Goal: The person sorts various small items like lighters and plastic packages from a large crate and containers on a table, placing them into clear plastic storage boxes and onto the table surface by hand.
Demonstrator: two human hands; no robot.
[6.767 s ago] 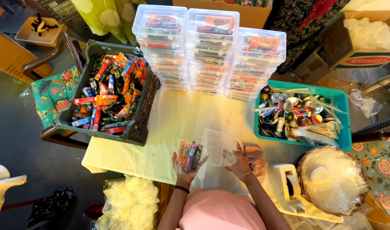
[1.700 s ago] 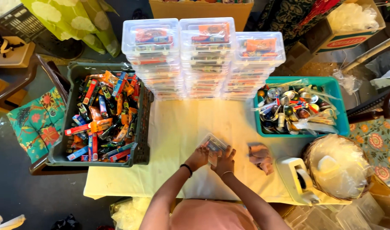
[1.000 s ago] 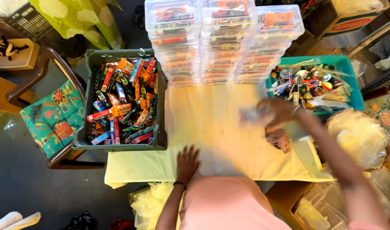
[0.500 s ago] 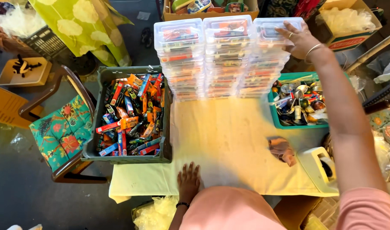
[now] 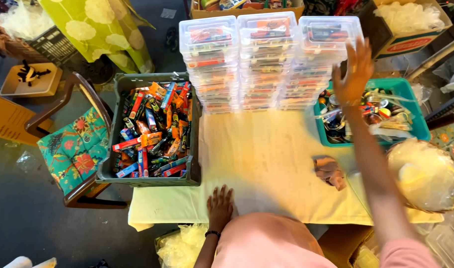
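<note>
Right hand [image 5: 353, 72] open, fingers spread before stacked clear boxes [image 5: 326, 59], left hand [image 5: 220, 207] flat on table [image 5: 266, 164], box contents blurred

Clear boxes [image 5: 266, 59]: three stacks of lidded see-through cases stand at the far edge of your bench [image 5: 266, 164], each showing orange, red or dark contents.
Grey crate [image 5: 150, 131]: left of the stacks, you see it heaped with long red, orange and blue packets.
Teal bin [image 5: 410, 111]: right side, holding shiny mixed wrappers.
Cardboard carton [image 5: 410, 30]: far right corner, brown with a red label stripe, filled with clear bags.
</note>
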